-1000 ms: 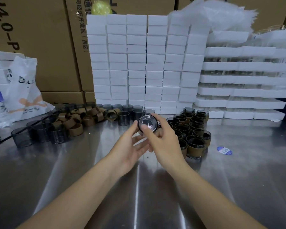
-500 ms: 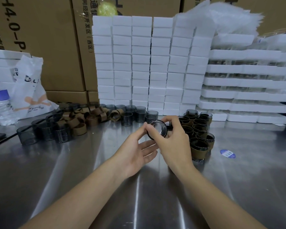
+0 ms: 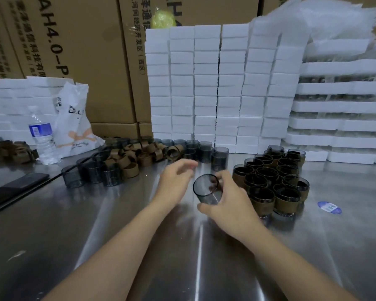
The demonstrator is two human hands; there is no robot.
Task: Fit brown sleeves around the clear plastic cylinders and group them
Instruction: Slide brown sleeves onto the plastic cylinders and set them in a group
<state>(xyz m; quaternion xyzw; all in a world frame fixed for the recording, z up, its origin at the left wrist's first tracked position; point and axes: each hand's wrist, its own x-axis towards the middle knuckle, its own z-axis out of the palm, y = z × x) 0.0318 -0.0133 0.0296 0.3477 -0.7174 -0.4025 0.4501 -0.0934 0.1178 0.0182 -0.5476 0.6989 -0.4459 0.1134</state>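
Note:
My right hand grips a clear smoky plastic cylinder, tilted with its open mouth toward me, just above the steel table. No sleeve shows on it. My left hand hovers just left of the cylinder, fingers loosely curled and holding nothing. A group of sleeved cylinders stands close to the right of my right hand. A pile of loose brown sleeves lies at the back left, with bare cylinders in front of it and a row of bare cylinders behind my hands.
The steel table reflects light. A water bottle and a white plastic bag stand at the left. Stacked white foam blocks and trays line the back. A blue sticker lies at the right, a dark flat object at the left.
My left hand has let go of the cylinder and drawn off to the left. My right hand has lowered the cylinder toward the table and tilted it.

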